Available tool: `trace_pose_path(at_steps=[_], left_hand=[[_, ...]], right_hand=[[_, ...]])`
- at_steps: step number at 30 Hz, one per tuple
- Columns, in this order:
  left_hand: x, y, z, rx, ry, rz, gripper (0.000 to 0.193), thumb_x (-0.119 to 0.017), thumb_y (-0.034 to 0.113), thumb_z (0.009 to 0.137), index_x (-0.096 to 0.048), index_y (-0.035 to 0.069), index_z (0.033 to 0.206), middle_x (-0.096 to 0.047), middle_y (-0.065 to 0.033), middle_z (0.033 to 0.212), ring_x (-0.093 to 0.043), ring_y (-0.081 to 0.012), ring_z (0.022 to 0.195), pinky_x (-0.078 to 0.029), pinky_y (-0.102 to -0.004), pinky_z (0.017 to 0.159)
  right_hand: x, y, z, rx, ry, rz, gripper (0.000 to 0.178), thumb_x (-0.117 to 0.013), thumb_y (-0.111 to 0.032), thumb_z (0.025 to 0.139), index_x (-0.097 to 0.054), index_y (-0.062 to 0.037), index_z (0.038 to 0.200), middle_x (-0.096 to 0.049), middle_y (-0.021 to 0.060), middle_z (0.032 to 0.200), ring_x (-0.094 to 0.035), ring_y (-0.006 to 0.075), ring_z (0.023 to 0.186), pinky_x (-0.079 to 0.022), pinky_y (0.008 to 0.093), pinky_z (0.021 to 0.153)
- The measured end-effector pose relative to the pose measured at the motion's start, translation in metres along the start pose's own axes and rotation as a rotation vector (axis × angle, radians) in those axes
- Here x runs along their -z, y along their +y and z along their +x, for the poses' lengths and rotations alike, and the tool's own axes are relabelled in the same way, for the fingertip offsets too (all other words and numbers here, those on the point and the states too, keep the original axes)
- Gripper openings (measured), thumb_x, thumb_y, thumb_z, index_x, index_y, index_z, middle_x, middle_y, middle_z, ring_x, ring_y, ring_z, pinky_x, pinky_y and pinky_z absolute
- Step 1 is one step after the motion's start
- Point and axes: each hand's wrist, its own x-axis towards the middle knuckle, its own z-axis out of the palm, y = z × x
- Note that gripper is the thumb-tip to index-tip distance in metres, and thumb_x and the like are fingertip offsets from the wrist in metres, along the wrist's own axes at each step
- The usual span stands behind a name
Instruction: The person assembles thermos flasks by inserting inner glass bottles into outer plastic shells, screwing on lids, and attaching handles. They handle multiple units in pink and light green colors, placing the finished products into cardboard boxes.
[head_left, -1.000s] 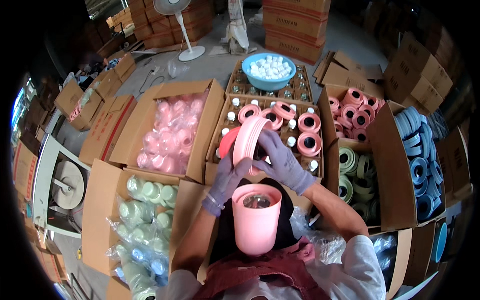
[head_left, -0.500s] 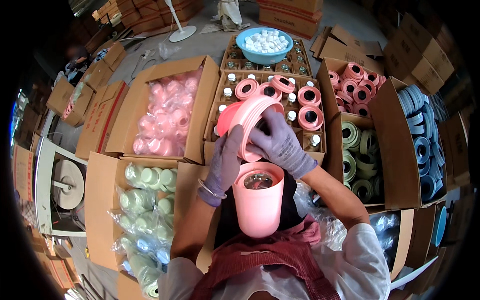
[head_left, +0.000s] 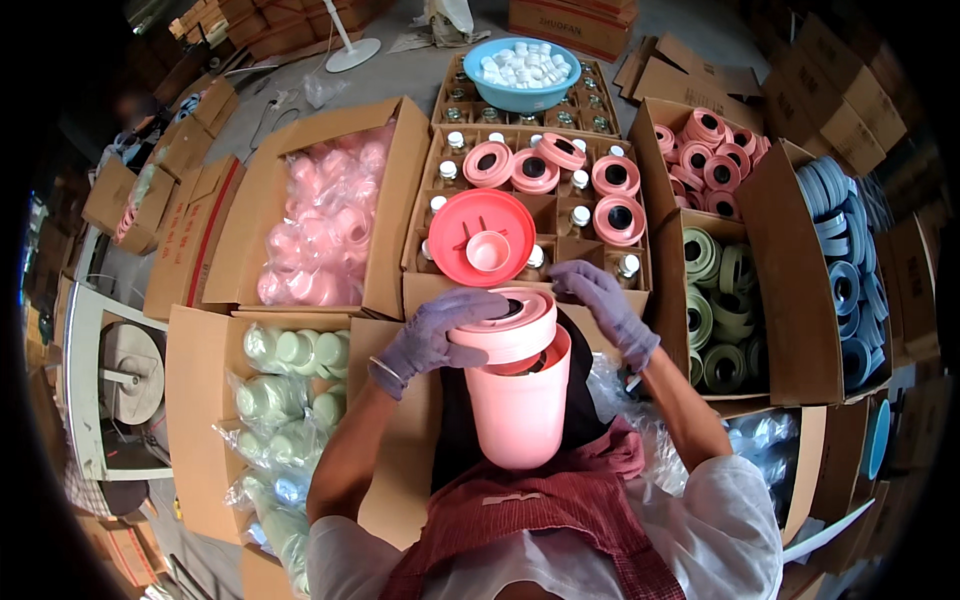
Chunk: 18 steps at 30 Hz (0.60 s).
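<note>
The pink ring (head_left: 515, 345), just lowered from between both hands, now sits tilted over the mouth of the pink cup (head_left: 517, 415) at the lap, seemingly not seated; the left hand (head_left: 432, 340) grips its side, while the right hand (head_left: 607, 308) has let go, apart and loosely bent; dark lettering marks the far carton (head_left: 570, 30), red print the left carton (head_left: 190, 245)

white stand (head_left: 353, 54) on grey floor (head_left: 395, 82), flattened cardboard (head_left: 700, 88), stacked cartons (head_left: 835, 100)

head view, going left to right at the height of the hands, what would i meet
green bagged cups, left hand, pink lid, right hand, green rings, blue rings
</note>
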Motion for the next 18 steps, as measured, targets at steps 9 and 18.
trace_pose_path(at_steps=[9,18], left_hand=[[-0.017,-0.003,0.008,-0.196,-0.121,0.059,0.070,-0.073,0.052,0.073,-0.060,0.007,0.126,-0.060,-0.0094,0.130,-0.050,-0.0343,0.125,-0.040,-0.0454,0.106],[-0.058,0.064,-0.003,0.193,0.071,0.413,0.055,-0.064,0.033,0.088,-0.049,0.005,0.134,-0.055,-0.0158,0.132,-0.051,-0.0321,0.124,-0.040,-0.0402,0.106]], right_hand=[[-0.041,0.006,-0.030,0.322,0.045,-0.200,0.036,-0.041,-0.020,0.101,-0.063,0.0062,0.110,-0.065,0.0150,0.110,-0.062,0.0244,0.102,-0.046,0.0323,0.093],[-0.030,0.036,-0.011,0.096,-0.364,0.440,0.045,-0.031,-0.023,0.102,-0.059,0.0073,0.119,-0.065,0.0136,0.117,-0.060,0.0217,0.109,-0.040,0.0325,0.105]])
